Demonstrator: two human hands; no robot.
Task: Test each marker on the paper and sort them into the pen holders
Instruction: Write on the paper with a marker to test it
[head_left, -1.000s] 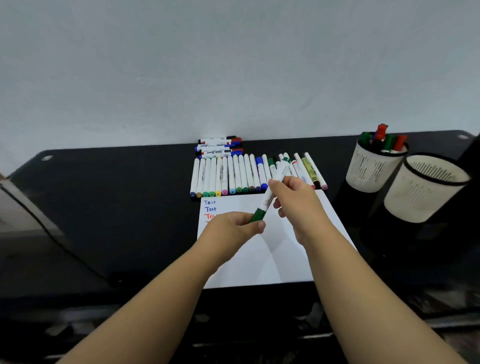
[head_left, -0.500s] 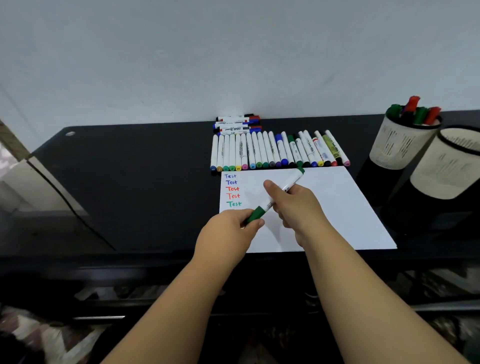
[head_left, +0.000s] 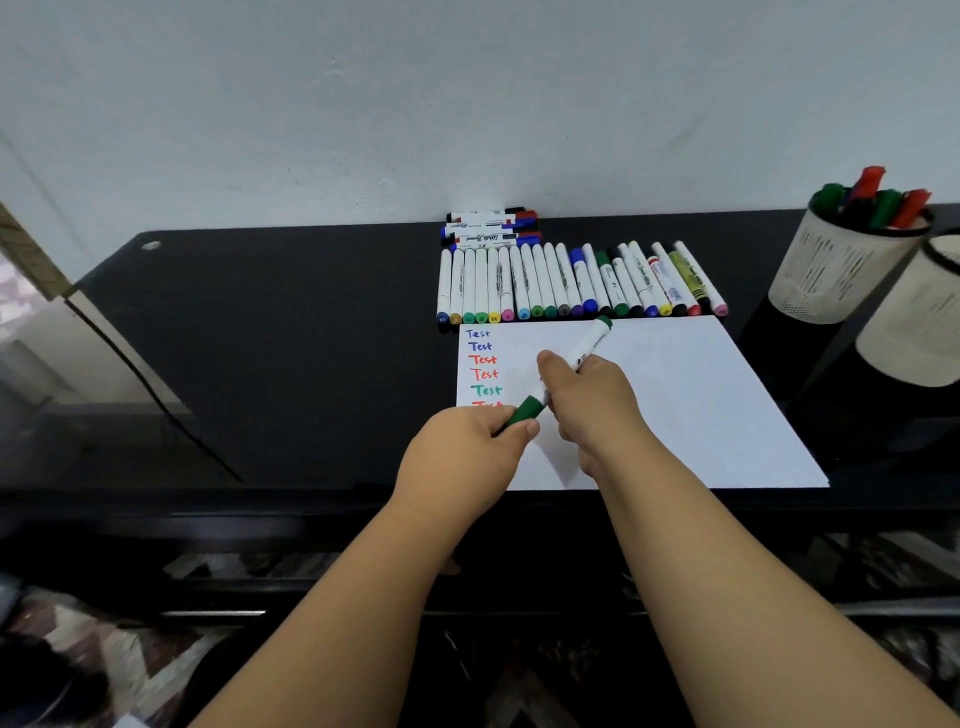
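A green marker with a white barrel slants over the white paper. My right hand grips its barrel in the middle. My left hand pinches the marker's green cap at the lower end; the cap still sits on the barrel. The paper carries several coloured "Test" words down its left side. Behind the paper lies a row of markers. Two white mesh pen holders stand at the right: the far one holds several markers, the near one is cut off by the frame.
A small stack of whiteboard markers lies against the wall behind the row. The black table stretches bare to the left, with a dark cable running across its left end. The table's front edge passes under my forearms.
The view has tilted down, so the table sits lower than a second ago. Both hands with the green marker have dropped toward the paper. The grip on cap and barrel looks the same.
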